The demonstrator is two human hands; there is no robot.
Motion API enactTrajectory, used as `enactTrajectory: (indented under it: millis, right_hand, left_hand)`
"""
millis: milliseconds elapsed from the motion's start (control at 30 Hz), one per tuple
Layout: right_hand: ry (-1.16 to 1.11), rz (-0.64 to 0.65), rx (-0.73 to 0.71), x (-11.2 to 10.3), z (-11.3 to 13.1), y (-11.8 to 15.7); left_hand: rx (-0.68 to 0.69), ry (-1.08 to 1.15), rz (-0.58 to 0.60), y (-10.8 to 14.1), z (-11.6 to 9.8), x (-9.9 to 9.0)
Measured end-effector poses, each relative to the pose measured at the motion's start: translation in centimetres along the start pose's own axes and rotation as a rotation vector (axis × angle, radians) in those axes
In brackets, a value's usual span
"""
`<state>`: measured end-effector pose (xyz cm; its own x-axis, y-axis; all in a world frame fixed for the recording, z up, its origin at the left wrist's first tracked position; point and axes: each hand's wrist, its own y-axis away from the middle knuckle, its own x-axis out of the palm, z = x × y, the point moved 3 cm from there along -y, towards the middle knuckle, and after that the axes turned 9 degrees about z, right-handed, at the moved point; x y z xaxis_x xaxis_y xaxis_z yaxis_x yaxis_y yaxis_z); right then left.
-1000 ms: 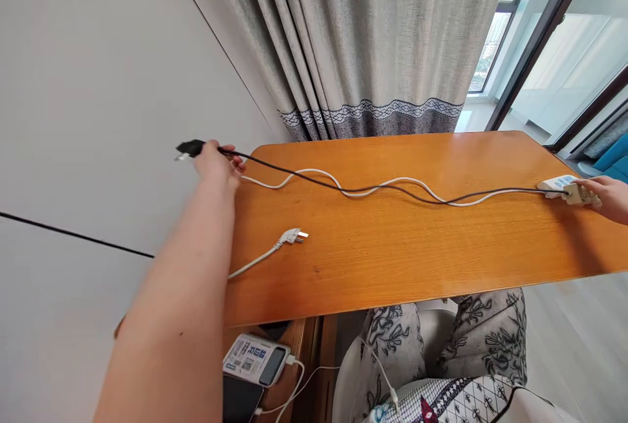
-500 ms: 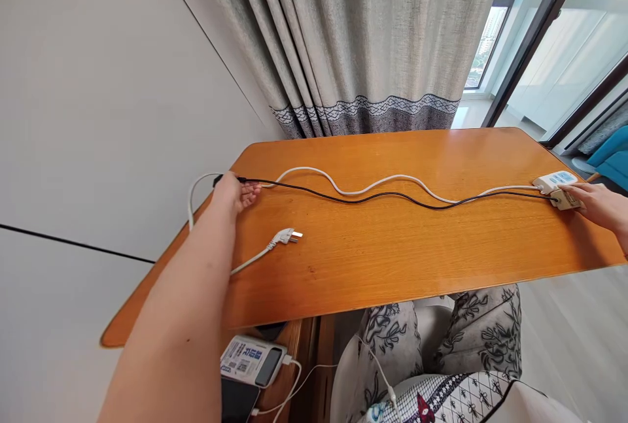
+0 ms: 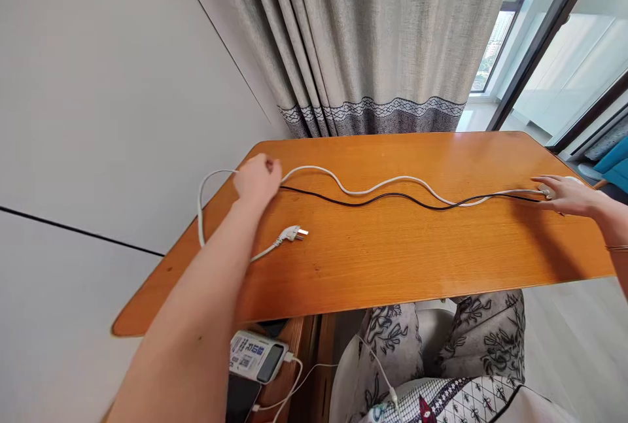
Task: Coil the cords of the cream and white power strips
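Note:
My left hand (image 3: 259, 178) is curled shut over the cables at the far left of the table; its fingertips and what they hold are hidden. A white cable (image 3: 377, 186) and a black cable (image 3: 363, 204) run from it in loose waves to the right. They cross before reaching my right hand (image 3: 566, 195), which lies palm down with fingers stretched, covering most of the white power strip and the adapter (image 3: 545, 192). Nearer to me than my left hand, a white plug (image 3: 293, 233) rests with its prongs pointing right.
The wooden table (image 3: 417, 253) stands against a white wall (image 3: 98, 96) and a grey curtain (image 3: 383, 37). Below its front edge, a power bank (image 3: 255, 356) with white charging cables lies beside a dark device (image 3: 241, 397). My patterned clothing shows beneath.
My left hand has lifted and shifted right, its fingers now curled instead of extended. My right hand has moved from the adapter's side to over the power strip and adapter. The view shifted slightly.

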<state>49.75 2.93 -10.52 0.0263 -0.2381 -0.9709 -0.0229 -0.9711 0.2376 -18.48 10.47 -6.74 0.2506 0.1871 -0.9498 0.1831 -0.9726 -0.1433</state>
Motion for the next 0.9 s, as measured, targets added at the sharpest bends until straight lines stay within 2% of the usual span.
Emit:
enactTrajectory:
  millis: [33, 67, 167, 200, 300, 367, 433, 500, 667, 733, 800, 900]
  right_hand:
    - [-0.026, -0.041, -0.064, -0.6, 2.6, -0.4]
    - [-0.048, -0.078, -0.138, -1.1, 5.5, -0.8]
    - [-0.093, -0.111, -0.381, -1.8, 14.6, -2.0]
    - [-0.092, -0.108, -0.451, -1.7, 17.4, -2.4]
    - [-0.072, -0.091, -0.580, -1.0, 24.3, -3.8]
    - [-0.078, -0.085, -0.610, -0.3, 27.4, -4.6]
    - [-0.108, -0.074, -0.579, 0.0, 29.2, -5.4]
    - [-0.204, -0.040, -0.515, 0.0, 30.0, -5.9]
    - [-0.503, 0.104, -0.471, -2.3, 30.0, -5.7]
    - [-0.781, 0.170, -0.498, -4.0, 29.7, -5.3]
    - [-1.104, 0.178, -0.553, -6.3, 29.5, -4.8]
    - [-1.368, 0.034, -0.671, -11.1, 29.7, -4.1]
  left_hand:
    - [0.039, 0.007, 0.013, -0.2, -0.9, 0.6]
    - [0.146, 0.020, 0.057, -0.3, -2.3, 1.5]
    - [0.576, 0.016, 0.237, 0.9, -7.6, 4.9]
    - [0.682, -0.013, 0.298, 1.6, -9.3, 6.0]
    - [0.793, -0.119, 0.401, 3.3, -12.9, 8.8]
    - [0.780, -0.192, 0.450, 3.8, -14.0, 9.7]
    - [0.733, -0.205, 0.465, 3.8, -14.3, 9.8]
    - [0.708, -0.119, 0.434, 3.4, -14.2, 9.2]
    - [0.750, 0.314, 0.256, 2.7, -13.8, 6.7]
    - [0.727, 0.480, 0.201, 2.6, -13.9, 5.8]
    - [0.694, 0.623, 0.177, 2.4, -14.1, 5.0]
    - [0.672, 0.749, 0.205, 2.0, -14.7, 4.5]
